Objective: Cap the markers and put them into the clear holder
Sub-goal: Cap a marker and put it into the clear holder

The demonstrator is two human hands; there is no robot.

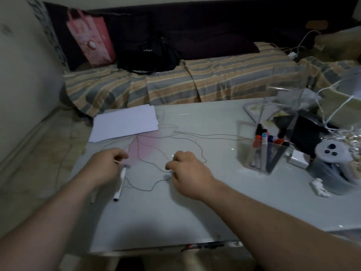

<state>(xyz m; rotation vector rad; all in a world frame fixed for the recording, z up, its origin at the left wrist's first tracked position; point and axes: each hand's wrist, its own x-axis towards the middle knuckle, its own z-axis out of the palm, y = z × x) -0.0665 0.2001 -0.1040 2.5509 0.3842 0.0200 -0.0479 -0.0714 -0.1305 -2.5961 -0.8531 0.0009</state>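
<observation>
A pale table (175, 222) carries a stack of white paper (125, 125) at its far left corner. Toward the right edge stands the clear holder (261, 155), with several capped markers upright inside. The left hand (106, 165) has its fingers curled; what it grips is too blurred to tell. A white marker (120, 182) lies on the table just beside it. The right hand (188, 170), mid-table, is curled, its grasp unclear.

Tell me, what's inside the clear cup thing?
The clear holder has several capped markers standing inside, with orange, blue and black caps. Their lower ends blur behind the plastic, so I can't count them.
</observation>
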